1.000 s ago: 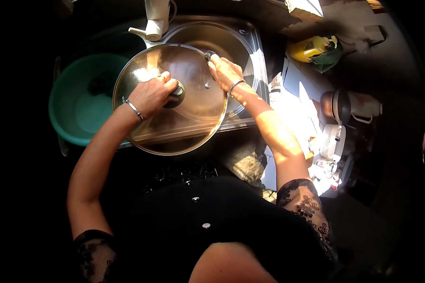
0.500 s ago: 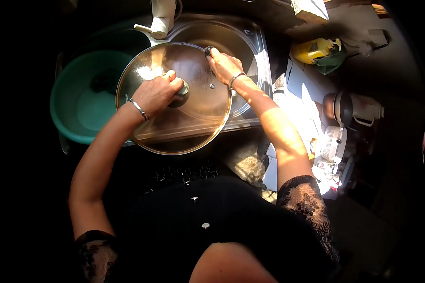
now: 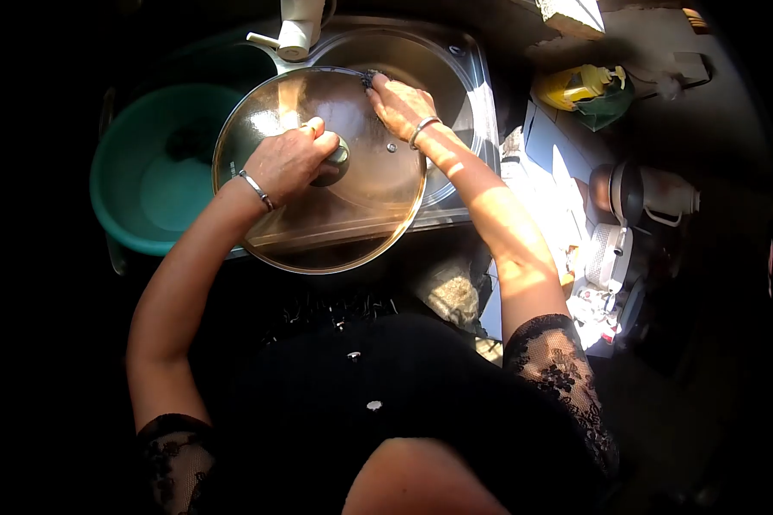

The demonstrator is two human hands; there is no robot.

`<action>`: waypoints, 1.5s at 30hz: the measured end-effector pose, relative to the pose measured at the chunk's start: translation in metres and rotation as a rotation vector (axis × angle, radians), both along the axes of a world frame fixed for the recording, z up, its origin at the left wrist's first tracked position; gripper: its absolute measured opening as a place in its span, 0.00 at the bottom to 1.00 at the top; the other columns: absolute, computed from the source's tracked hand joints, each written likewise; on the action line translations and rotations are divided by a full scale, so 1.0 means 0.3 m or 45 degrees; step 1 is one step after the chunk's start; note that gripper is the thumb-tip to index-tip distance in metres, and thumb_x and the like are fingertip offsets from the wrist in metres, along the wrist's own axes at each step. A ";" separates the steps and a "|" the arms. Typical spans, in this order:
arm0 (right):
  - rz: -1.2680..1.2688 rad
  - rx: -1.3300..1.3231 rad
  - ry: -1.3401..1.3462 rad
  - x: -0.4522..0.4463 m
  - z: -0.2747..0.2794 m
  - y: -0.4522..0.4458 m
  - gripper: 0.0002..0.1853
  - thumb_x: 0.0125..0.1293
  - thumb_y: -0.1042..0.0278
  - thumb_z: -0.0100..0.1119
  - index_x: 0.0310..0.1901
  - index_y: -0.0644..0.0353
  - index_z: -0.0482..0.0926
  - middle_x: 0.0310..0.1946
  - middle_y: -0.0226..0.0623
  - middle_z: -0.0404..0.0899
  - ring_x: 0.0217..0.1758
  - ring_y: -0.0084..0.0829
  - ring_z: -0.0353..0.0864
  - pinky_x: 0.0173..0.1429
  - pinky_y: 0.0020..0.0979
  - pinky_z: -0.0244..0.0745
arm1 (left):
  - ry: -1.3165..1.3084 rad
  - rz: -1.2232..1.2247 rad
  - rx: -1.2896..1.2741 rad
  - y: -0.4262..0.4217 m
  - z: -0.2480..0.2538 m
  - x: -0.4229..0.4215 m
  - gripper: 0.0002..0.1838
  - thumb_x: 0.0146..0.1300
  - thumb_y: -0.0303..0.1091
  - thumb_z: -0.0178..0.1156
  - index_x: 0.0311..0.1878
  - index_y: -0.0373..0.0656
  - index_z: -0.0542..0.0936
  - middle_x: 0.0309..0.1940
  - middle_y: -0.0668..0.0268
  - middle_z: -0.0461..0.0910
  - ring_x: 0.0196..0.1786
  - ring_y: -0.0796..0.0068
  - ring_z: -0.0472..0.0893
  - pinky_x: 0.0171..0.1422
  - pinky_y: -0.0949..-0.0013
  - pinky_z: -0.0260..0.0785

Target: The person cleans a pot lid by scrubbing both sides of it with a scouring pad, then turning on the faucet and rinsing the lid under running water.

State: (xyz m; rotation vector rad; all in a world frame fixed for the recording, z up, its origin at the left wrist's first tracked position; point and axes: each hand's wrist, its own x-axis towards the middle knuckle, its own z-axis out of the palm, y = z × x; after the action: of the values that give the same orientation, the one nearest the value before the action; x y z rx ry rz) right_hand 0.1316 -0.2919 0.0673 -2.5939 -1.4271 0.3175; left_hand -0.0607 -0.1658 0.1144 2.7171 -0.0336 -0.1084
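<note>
A large round glass lid [image 3: 352, 215] with a metal rim is held over the sink. My left hand [image 3: 290, 161] is closed around the knob [image 3: 338, 159] at its middle. At the lid's far right edge, my right hand [image 3: 401, 106] presses a dark scouring pad [image 3: 369, 79] against the rim. The fingers are bent over the pad, which is mostly hidden. Part of the steel sink bowl [image 3: 455, 94] shows behind the lid.
On the left, a green basin [image 3: 116, 197] holds something dark. A white faucet [image 3: 296, 39] stands behind the lid. To the right are a yellow pump bottle [image 3: 571, 87], a white strainer-like pot [image 3: 608, 257] and a white jug [image 3: 668, 196]. A pale bundle [image 3: 453, 293] sits below the sink.
My right hand has slid the scouring pad slightly left along the lid's far rim. The lid has shifted a little up and right, with my left hand still on its knob.
</note>
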 end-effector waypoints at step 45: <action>-0.143 -0.015 -0.021 -0.184 0.093 -0.036 0.10 0.65 0.60 0.48 0.38 0.56 0.74 0.33 0.46 0.81 0.38 0.48 0.81 0.43 0.45 0.74 | 0.009 0.016 0.013 -0.007 -0.020 -0.003 0.12 0.59 0.37 0.60 0.40 0.43 0.70 0.40 0.58 0.73 0.41 0.56 0.80 0.41 0.57 0.74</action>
State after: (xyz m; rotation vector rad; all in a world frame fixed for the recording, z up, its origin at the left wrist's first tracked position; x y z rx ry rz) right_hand 0.0763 -0.3026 0.0954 -2.6788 -1.2818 0.2902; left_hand -0.0615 -0.1678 0.1085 2.7268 -0.0136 -0.1149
